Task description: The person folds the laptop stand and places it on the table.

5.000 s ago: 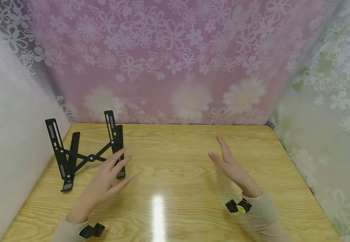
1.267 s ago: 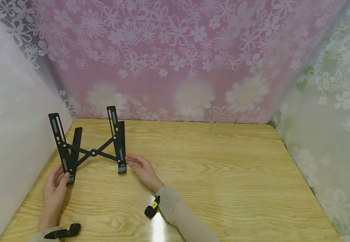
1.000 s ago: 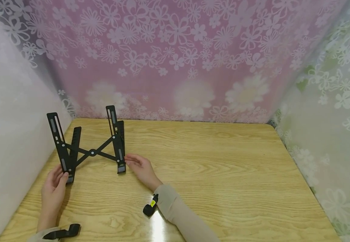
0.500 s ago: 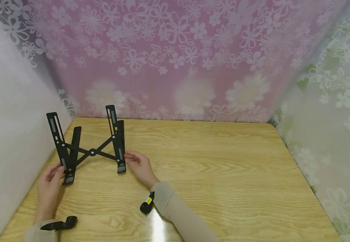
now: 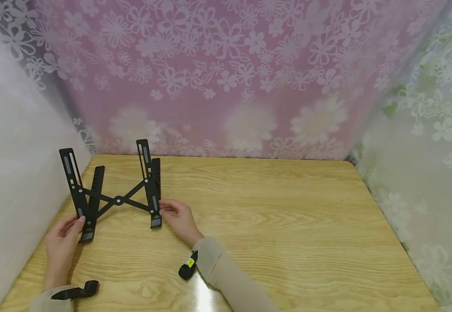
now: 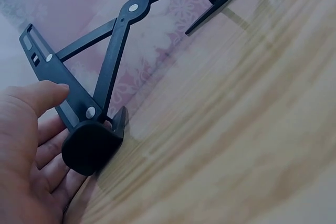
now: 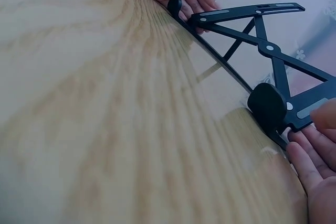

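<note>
A black folding laptop stand (image 5: pixel 118 200) is set up on the left part of the table, its two slotted side arms tilted up and joined by crossed bars. My left hand (image 5: pixel 60 242) grips the left arm near its front end. In the left wrist view the thumb (image 6: pixel 52 94) lies on top of that arm, with the other fingers beneath, beside the black front lip (image 6: pixel 92 148). My right hand (image 5: pixel 181 221) pinches the lower part of the right arm from its outer side. Its fingers reach under the arm in the right wrist view, next to the front lip (image 7: pixel 266 106).
The wood-grain table (image 5: pixel 273 225) stretches to the right of the stand. A pink flowered curtain (image 5: pixel 218 86) hangs behind it, with a pale sheet (image 5: pixel 19 143) close on the left and a flowered one (image 5: pixel 429 173) on the right. Each wrist wears a black camera mount.
Five seconds ago my left hand was over the stand's right arm and my right hand apart over the table. Both came to the stand's sides; lately the left slid slightly up its arm.
</note>
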Demonstrator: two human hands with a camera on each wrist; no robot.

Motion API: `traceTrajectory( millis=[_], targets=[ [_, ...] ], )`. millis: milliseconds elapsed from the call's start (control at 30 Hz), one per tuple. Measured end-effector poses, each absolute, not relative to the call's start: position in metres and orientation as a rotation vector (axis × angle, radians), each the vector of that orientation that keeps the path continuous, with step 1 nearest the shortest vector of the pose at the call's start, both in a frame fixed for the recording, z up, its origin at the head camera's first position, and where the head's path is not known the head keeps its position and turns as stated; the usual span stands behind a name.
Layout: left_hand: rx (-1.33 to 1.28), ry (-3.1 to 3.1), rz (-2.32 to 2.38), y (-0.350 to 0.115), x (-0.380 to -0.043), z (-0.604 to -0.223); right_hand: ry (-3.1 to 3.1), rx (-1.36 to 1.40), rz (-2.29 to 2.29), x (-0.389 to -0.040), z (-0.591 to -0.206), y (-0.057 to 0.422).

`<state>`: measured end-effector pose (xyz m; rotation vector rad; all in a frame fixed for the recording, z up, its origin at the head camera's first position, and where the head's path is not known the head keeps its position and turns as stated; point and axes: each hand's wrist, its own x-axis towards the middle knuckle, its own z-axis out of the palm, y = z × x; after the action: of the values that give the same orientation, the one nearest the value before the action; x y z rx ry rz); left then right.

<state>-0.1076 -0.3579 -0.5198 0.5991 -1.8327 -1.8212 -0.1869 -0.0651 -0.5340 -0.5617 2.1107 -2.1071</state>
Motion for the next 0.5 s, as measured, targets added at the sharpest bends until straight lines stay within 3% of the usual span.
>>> traceTrajectory(
  millis=[500],
  targets=[
    [0.62,-1.983,-1.679,-0.3541,-0.1067,-0.5203,2.213,-0.592,-2.068,-0.1823,-0.5333,-0.0651]
  ],
)
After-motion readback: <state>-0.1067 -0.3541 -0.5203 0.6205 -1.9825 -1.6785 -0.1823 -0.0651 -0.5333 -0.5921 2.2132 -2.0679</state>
